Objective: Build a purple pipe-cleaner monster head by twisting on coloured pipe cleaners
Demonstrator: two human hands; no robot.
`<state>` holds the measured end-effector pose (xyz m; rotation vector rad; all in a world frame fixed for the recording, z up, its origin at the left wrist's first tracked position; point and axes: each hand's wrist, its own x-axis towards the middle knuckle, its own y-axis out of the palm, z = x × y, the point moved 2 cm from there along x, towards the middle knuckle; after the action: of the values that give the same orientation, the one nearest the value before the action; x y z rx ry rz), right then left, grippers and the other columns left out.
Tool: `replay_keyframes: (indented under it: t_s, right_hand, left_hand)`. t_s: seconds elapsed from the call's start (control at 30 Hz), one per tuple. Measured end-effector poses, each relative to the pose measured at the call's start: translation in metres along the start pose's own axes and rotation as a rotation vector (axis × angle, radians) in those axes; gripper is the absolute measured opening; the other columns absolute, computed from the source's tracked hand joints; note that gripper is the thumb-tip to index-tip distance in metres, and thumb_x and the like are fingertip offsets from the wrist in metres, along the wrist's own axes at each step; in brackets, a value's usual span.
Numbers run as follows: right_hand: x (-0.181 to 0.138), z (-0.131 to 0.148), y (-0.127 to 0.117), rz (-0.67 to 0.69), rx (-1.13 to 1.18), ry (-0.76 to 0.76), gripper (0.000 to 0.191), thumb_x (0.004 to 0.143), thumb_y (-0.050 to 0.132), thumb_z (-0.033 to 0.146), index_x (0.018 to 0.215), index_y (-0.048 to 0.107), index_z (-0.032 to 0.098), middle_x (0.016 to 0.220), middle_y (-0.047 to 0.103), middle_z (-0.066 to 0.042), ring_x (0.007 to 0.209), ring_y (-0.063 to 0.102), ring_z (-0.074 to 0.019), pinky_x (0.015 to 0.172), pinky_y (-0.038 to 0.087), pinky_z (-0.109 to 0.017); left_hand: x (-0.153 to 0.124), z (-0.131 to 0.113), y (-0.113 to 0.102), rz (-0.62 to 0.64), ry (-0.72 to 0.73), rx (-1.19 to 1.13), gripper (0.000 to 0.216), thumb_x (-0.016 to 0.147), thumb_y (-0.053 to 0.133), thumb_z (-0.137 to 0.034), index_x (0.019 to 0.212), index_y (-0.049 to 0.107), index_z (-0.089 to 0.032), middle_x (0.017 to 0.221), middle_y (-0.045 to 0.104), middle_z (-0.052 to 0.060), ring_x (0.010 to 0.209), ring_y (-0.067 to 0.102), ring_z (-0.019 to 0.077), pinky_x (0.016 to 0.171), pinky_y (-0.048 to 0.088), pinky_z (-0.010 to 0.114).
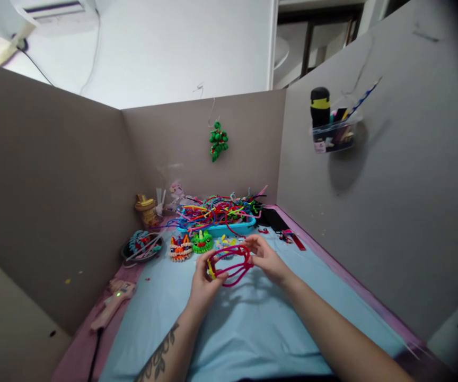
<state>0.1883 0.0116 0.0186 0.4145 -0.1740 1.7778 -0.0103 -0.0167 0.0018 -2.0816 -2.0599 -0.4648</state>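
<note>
Both my hands are raised a little above the light blue mat [253, 329] and hold a looped bundle of red and pink pipe cleaners [232, 262]. My left hand [205, 281] pinches the left end, where a yellow bit shows. My right hand [266, 257] grips the right end with curled fingers. Just beyond the loops stand small pipe-cleaner figures: a green one [202, 242] and an orange one [180, 248].
A blue tray [229, 228] heaped with coloured pipe cleaners sits at the back. A glue gun [113, 305] lies at the left edge, a dark bowl [141, 248] beyond it. Grey partition walls surround the desk; a green figure [218, 140] hangs on the back wall, and a tool holder [334, 132] on the right wall.
</note>
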Motion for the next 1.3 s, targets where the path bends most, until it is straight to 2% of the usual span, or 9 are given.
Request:
replay_keyframes:
  t_s: [0.17, 0.27, 0.4, 0.5, 0.63, 0.8, 0.9, 1.03, 1.3]
  right_hand:
    - [-0.005, 0.006, 0.001, 0.128, -0.077, -0.104, 0.027, 0.074, 0.061, 0.034, 0.095, 0.048, 0.023, 0.113, 0.051, -0.007, 0.104, 0.052, -0.0206, 0.082, 0.044, -0.033]
    - [-0.008, 0.005, 0.003, 0.208, -0.165, -0.094, 0.041, 0.071, 0.062, 0.023, 0.109, 0.046, 0.025, 0.12, 0.047, -0.007, 0.112, 0.047, -0.022, 0.087, 0.043, -0.035]
    - [-0.01, 0.003, 0.008, 0.134, -0.2, -0.099, 0.068, 0.068, 0.062, 0.013, 0.125, 0.031, 0.031, 0.124, 0.043, -0.008, 0.106, 0.052, -0.0198, 0.082, 0.047, -0.034]
    - [-0.011, 0.005, 0.011, 0.123, -0.26, -0.132, 0.065, 0.071, 0.06, 0.015, 0.127, 0.032, 0.03, 0.126, 0.041, -0.008, 0.102, 0.053, -0.0183, 0.08, 0.048, -0.032]
    - [-0.013, 0.007, 0.017, 0.216, -0.427, -0.275, 0.044, 0.074, 0.051, 0.01, 0.115, 0.048, 0.026, 0.119, 0.047, -0.007, 0.11, 0.046, -0.02, 0.082, 0.045, -0.031]
    - [-0.012, 0.003, 0.019, 0.129, -0.534, -0.322, 0.016, 0.07, 0.054, 0.01, 0.081, 0.051, 0.021, 0.091, 0.051, -0.003, 0.085, 0.05, -0.017, 0.071, 0.043, -0.028]
    - [-0.011, -0.003, 0.018, 0.093, -0.573, -0.309, 0.015, 0.065, 0.052, 0.006, 0.069, 0.047, 0.02, 0.077, 0.049, -0.001, 0.071, 0.047, -0.0147, 0.064, 0.039, -0.026]
    - [-0.009, -0.004, 0.013, 0.14, -0.587, -0.311, 0.028, 0.054, 0.039, -0.001, 0.066, 0.053, 0.019, 0.073, 0.052, -0.001, 0.071, 0.049, -0.0154, 0.065, 0.038, -0.026]
    - [-0.006, 0.011, -0.001, 0.179, -0.516, -0.359, 0.027, 0.052, 0.043, 0.002, 0.066, 0.059, 0.018, 0.073, 0.059, -0.002, 0.071, 0.054, -0.016, 0.068, 0.042, -0.027]
  left_hand:
    - [0.002, -0.001, -0.001, -0.034, -0.033, 0.009, 0.057, 0.061, 0.072, -0.023, 0.113, 0.048, -0.024, 0.1, 0.055, 0.005, 0.095, 0.057, 0.0213, 0.074, 0.049, 0.029]
    - [0.001, -0.004, 0.0, -0.028, -0.059, -0.003, 0.057, 0.061, 0.072, -0.024, 0.113, 0.048, -0.025, 0.094, 0.056, 0.003, 0.088, 0.057, 0.019, 0.069, 0.048, 0.026]
    - [0.0, -0.007, 0.001, -0.021, -0.074, 0.006, 0.057, 0.061, 0.071, -0.025, 0.113, 0.049, -0.025, 0.091, 0.056, 0.002, 0.084, 0.057, 0.0179, 0.068, 0.047, 0.026]
    - [0.001, -0.005, 0.001, 0.004, -0.08, 0.02, 0.057, 0.063, 0.07, -0.026, 0.115, 0.048, -0.024, 0.091, 0.056, 0.003, 0.08, 0.057, 0.0173, 0.067, 0.047, 0.027]
    - [0.002, -0.001, 0.001, 0.023, -0.039, 0.068, 0.055, 0.061, 0.072, -0.023, 0.112, 0.051, -0.023, 0.09, 0.055, 0.003, 0.084, 0.056, 0.0177, 0.075, 0.046, 0.029]
    - [0.002, -0.004, 0.0, 0.042, -0.013, 0.109, 0.054, 0.061, 0.071, -0.023, 0.112, 0.052, -0.022, 0.092, 0.055, 0.004, 0.085, 0.056, 0.0187, 0.077, 0.045, 0.031]
    - [0.002, -0.007, -0.001, 0.065, -0.018, 0.089, 0.058, 0.059, 0.071, -0.022, 0.113, 0.051, -0.023, 0.093, 0.055, 0.003, 0.085, 0.055, 0.0189, 0.075, 0.045, 0.03]
    - [0.004, -0.007, -0.005, 0.104, -0.038, 0.028, 0.063, 0.056, 0.072, -0.017, 0.114, 0.05, -0.027, 0.091, 0.055, 0.001, 0.086, 0.055, 0.0177, 0.072, 0.045, 0.026]
    - [0.007, -0.005, -0.009, 0.169, 0.007, 0.048, 0.033, 0.061, 0.07, -0.019, 0.092, 0.059, -0.02, 0.086, 0.051, 0.002, 0.073, 0.051, 0.0127, 0.062, 0.042, 0.022]
